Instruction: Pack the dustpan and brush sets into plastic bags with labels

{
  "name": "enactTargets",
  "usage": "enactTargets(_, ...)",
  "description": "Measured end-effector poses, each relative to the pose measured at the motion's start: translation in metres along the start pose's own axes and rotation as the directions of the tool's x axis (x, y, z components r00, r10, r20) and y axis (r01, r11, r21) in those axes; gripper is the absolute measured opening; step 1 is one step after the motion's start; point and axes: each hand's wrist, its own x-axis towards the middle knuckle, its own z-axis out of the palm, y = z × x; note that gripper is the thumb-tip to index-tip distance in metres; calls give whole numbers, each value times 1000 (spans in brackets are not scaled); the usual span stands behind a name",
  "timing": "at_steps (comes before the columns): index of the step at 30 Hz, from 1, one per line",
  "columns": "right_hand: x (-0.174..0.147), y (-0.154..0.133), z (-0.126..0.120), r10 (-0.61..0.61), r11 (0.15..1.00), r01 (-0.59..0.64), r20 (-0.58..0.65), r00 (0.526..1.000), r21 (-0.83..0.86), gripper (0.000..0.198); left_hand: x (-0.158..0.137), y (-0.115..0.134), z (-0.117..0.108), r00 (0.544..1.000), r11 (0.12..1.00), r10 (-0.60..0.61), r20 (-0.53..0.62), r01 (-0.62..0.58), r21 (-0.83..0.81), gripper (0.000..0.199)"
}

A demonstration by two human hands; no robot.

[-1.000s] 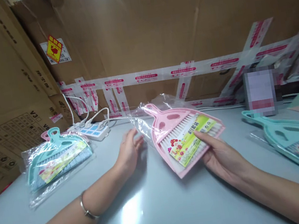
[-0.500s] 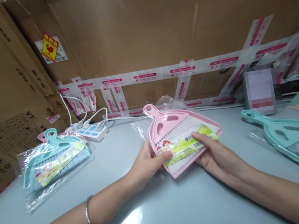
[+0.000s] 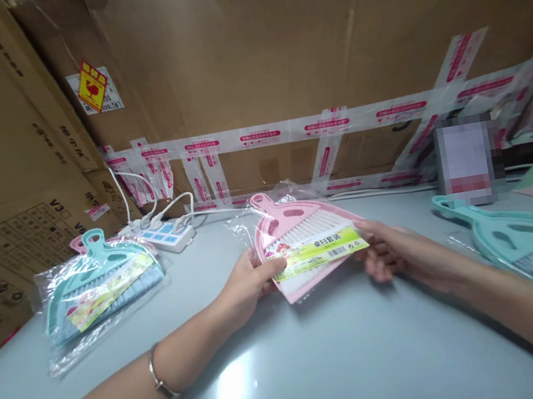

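A pink dustpan [image 3: 293, 213] with a white-bristled brush [image 3: 312, 229] nested in it is held up over the table in a clear plastic bag. A yellow-green printed label [image 3: 328, 249] lies across the bristles. My left hand [image 3: 249, 280] grips the dustpan's left edge, thumb on top by the label. At the opposite corner, my right hand [image 3: 385, 245] pinches the edge near the label's end, its other fingers curled below. Whether that pinch takes in the pan or only the bag is hard to tell.
Bagged teal [image 3: 94, 243] and pink [image 3: 78, 245] dustpans lie at the left. Another teal dustpan [image 3: 482, 219] lies at the right. Behind are a power strip [image 3: 171, 235] with white cables, a blurred upright box [image 3: 465, 161] and large cardboard boxes [image 3: 242, 48]. All rest on a pale table [image 3: 293, 370].
The dustpan set has shifted slightly left with my left hand. My right hand has slid from over the label to the right corner, uncovering the label's print and barcode.
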Motion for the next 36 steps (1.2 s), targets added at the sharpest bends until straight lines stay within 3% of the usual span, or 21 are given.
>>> enactTargets(2,2,-1,-7,-111,993,106,-83,990,-57,32,0,1,-3,1000,1000,4,-6,-4,6,40)
enactTargets(4,1,-3,-9,-179,983,183,-133,975,15,30,0,2,-6,1000,1000,2,5,-2,13,39)
enactTargets(7,-5,-6,-1,-159,974,145,72,985,173,46,0,3,-6,999,999,-14,45,13,30,38)
enactTargets(9,-7,-6,5,-117,976,73,213,970,204,46,0,4,-5,998,999,-29,54,27,45,38)
enactTargets(10,-7,-5,7,-94,978,48,226,970,204,42,0,4,-5,999,998,-36,40,34,52,39)
enactTargets(14,0,5,10,-13,975,-9,100,995,221,26,0,6,-3,997,996,-35,-71,40,79,45)
enactTargets(18,2,12,12,10,975,-16,31,999,224,26,-1,8,-2,991,998,1,-137,7,58,56)
enactTargets(24,-2,10,20,25,977,-31,31,999,209,26,-5,6,2,999,998,33,-8,-32,50,79)
enactTargets(27,-3,9,20,38,977,-49,54,998,208,23,-3,2,0,996,996,78,-34,-77,53,70)
enactTargets(31,-4,8,19,48,953,-87,141,989,289,18,-1,1,-3,986,999,14,-165,-5,51,53)
enactTargets(34,-4,8,19,79,962,-98,83,993,256,8,0,4,-3,950,993,-88,-300,108,51,33)
enactTargets(36,-3,9,19,83,974,-84,15,996,211,10,0,7,-3,937,980,-147,-318,181,81,18)
